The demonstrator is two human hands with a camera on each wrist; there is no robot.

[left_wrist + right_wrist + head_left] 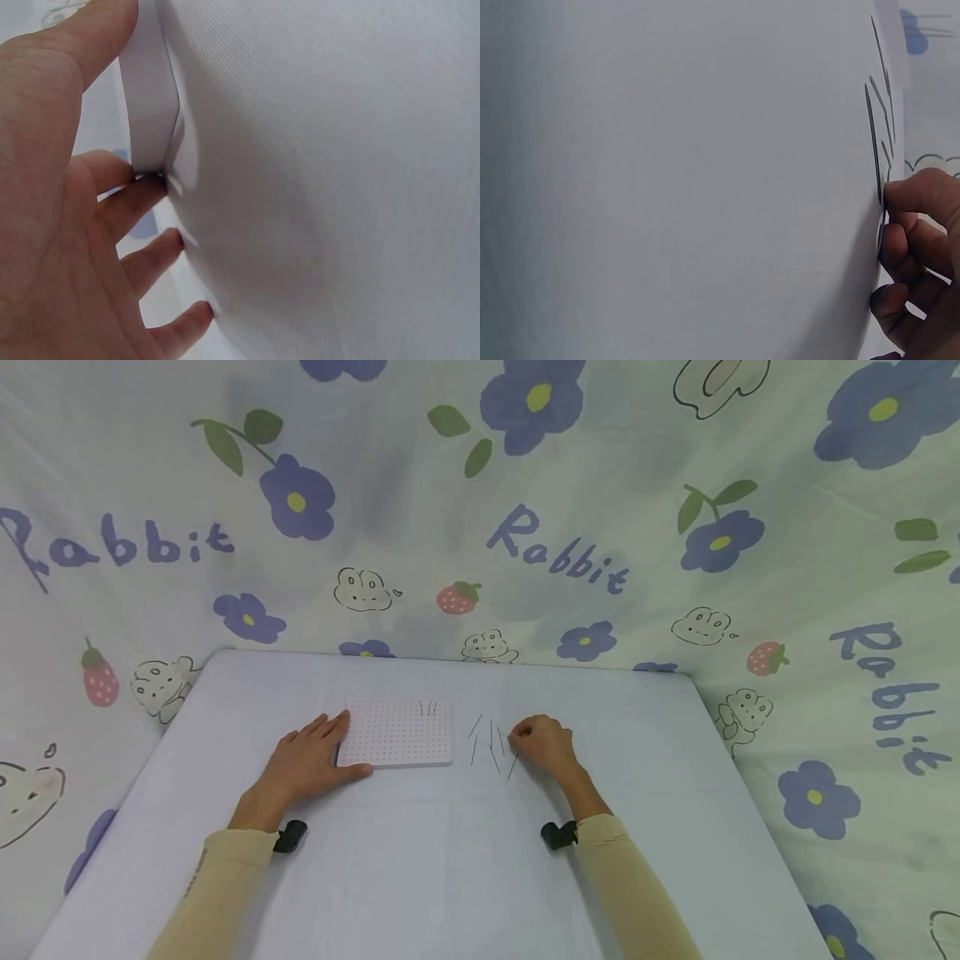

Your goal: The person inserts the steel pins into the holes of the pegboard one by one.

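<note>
A white board (394,735) dotted with small holes lies left of the table's middle. Three thin dark sticks (427,707) stand in it near its far right corner. My left hand (303,762) rests at the board's left side, thumb along the front edge and fingers spread on the tablecloth. In the left wrist view the thumb and index finger touch the board's white side wall (152,97). Several loose dark sticks (492,735) lie right of the board. Over their right end, my right hand (546,745) has curled fingers, pinching a thin stick (884,214) between thumb and fingertip.
A white cloth covers the table (420,868), whose far edge meets a printed curtain (405,527) with flowers and rabbits. Curtain also hangs along both sides. Each wrist wears a small black camera (559,836).
</note>
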